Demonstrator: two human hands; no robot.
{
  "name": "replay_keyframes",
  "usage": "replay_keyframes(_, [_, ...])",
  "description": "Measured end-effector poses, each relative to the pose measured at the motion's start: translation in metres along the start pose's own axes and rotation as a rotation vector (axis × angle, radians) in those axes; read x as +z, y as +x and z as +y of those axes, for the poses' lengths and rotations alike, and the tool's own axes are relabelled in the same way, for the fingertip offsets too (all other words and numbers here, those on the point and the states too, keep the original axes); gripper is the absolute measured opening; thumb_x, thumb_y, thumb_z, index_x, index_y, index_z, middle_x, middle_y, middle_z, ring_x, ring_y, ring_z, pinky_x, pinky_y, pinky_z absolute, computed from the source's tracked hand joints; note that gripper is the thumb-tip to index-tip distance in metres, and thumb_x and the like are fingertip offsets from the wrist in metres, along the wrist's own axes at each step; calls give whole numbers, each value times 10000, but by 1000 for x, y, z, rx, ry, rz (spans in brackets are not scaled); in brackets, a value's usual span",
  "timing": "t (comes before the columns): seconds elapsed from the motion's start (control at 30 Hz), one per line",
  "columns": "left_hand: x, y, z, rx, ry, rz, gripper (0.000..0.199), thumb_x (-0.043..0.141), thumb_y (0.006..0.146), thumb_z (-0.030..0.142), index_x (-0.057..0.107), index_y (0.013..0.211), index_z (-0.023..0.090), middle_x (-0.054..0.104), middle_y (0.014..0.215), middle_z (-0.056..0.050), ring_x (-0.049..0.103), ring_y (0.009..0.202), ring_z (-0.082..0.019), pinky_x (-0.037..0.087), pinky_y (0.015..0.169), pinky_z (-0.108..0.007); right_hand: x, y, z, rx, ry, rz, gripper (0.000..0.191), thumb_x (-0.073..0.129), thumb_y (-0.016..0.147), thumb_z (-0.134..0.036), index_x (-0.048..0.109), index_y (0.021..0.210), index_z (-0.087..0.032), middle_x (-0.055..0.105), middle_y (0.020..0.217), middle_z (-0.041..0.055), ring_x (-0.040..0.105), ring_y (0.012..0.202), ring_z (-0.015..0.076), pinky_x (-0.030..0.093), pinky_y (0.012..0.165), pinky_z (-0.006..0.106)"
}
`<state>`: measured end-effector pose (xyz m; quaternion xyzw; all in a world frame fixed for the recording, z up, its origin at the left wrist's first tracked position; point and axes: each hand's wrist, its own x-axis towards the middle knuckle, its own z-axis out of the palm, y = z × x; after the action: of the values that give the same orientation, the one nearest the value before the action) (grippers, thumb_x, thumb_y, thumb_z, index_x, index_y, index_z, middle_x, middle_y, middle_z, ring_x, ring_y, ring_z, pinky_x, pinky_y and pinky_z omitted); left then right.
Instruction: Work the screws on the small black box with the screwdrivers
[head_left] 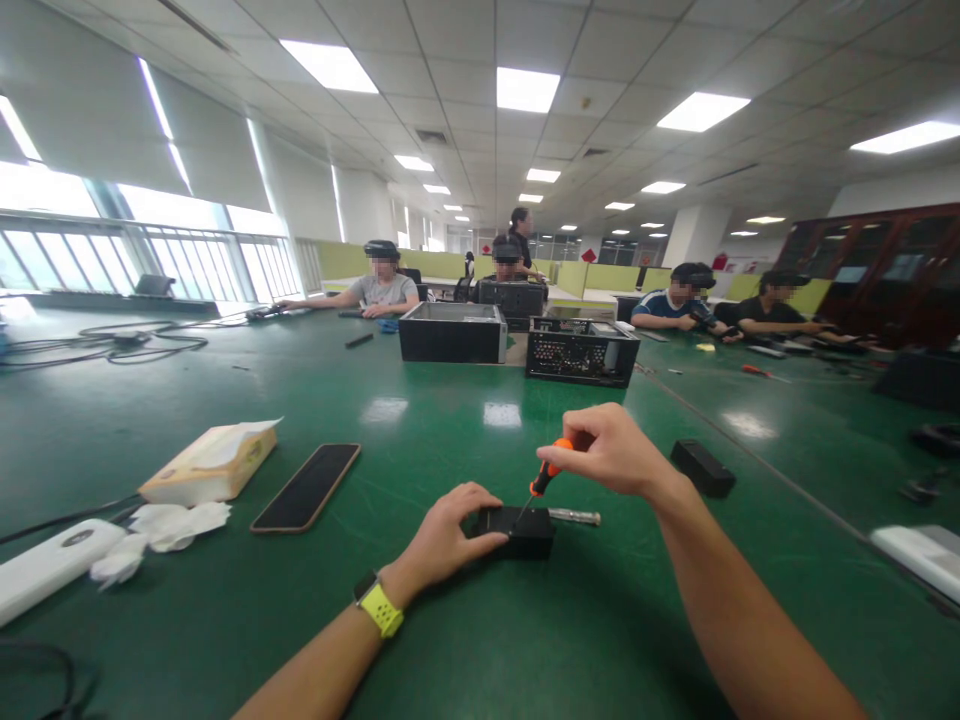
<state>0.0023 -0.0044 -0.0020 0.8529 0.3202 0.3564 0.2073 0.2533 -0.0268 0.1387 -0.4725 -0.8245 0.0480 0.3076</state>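
Note:
A small black box (531, 540) lies on the green table (420, 440) in front of me. My left hand (459, 530) grips its left end, thumb at the near side and fingers over the far side. My right hand (600, 450) is closed on the handle of an orange and black screwdriver (541, 478), which slants down to the left with its tip at the top of the box. Just behind the box's right end lies a thin silver tool (576, 517). A yellow-green watch band is on my left wrist.
A phone (307, 487), a tissue pack (214, 462) and a white device (56, 565) lie left. Another black block (703, 467) is right. Two metal cases (453, 335) stand ahead. Several people sit or stand farther back. Cables lie at the far left.

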Motion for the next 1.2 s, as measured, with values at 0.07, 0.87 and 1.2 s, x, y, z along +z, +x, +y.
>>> replay_keyframes(0.07, [0, 0, 0, 0, 1, 2, 304, 750, 817, 340, 673, 1078, 205, 658, 1039, -62, 605, 980, -231, 484, 893, -366, -1, -1, 0, -5, 8, 1, 434, 681, 806, -475, 517, 536, -176, 478, 501, -43, 397, 489, 86, 248, 477, 235])
replay_keyframes(0.87, [0, 0, 0, -8, 2, 12, 319, 745, 810, 379, 691, 1073, 206, 668, 1037, -69, 614, 969, -236, 498, 886, -373, -1, 0, 0, -15, 15, -1, 450, 668, 813, -500, 523, 533, -178, 480, 502, -42, 392, 488, 87, 241, 473, 237])
replay_keyframes(1.2, [0, 0, 1, -4, 12, 10, 308, 751, 810, 356, 687, 1072, 206, 667, 1033, -65, 614, 970, -237, 492, 884, -366, 0, 1, -2, -35, -5, -2, 435, 685, 807, -479, 519, 539, -178, 487, 510, -42, 395, 494, 87, 256, 481, 236])
